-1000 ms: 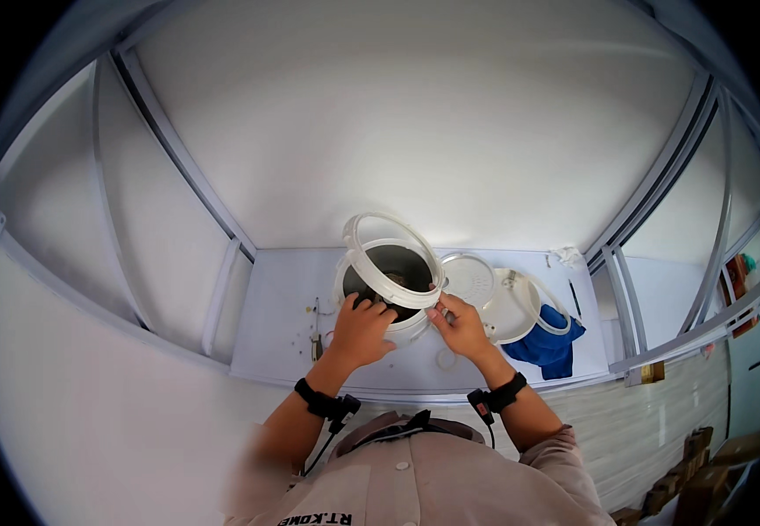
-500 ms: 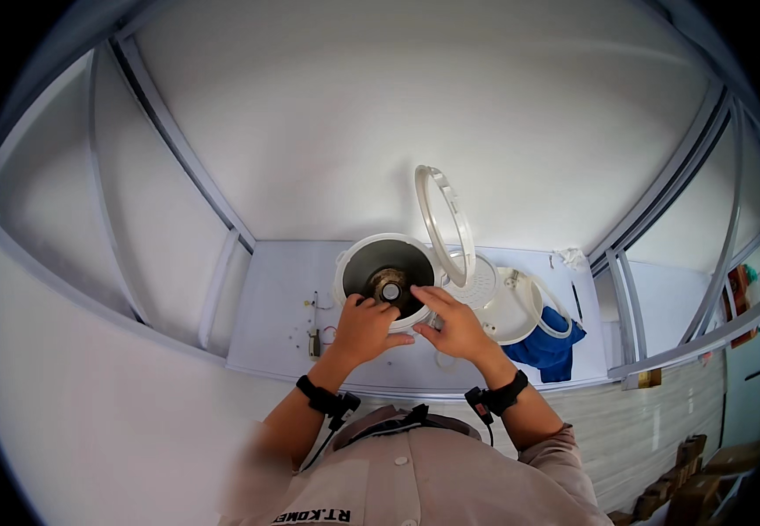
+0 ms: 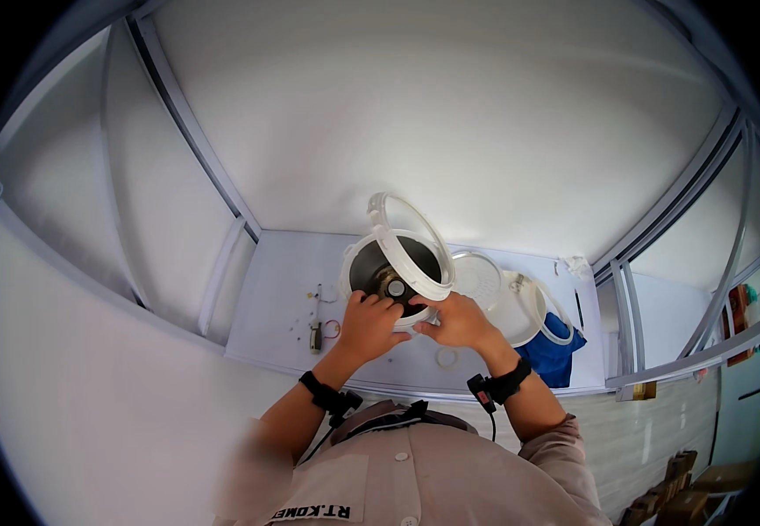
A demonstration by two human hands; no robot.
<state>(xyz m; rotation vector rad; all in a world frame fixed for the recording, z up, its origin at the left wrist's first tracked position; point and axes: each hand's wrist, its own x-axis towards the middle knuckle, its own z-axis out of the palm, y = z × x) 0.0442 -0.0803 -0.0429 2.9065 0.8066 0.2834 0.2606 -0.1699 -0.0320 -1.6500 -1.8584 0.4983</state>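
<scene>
A white rice cooker body (image 3: 371,254) with a dark inside and a round metal plate at its bottom stands on the white table (image 3: 284,272). A white ring-shaped lid frame (image 3: 415,241) stands tilted over its right rim. My left hand (image 3: 369,324) grips the cooker's front rim. My right hand (image 3: 457,320) holds the rim next to it, at the foot of the lid frame. Both wrists wear black bands.
A white inner lid (image 3: 478,276) and a white pot-shaped part (image 3: 529,307) lie to the right on a blue cloth (image 3: 560,355). A screwdriver (image 3: 316,329), a red ring (image 3: 333,329), small screws and a white ring (image 3: 447,358) lie on the table. White walls enclose the table.
The lid frame swung up to upright, then came back down to a tilt over the cooker. My right hand moved from the right side to the front rim.
</scene>
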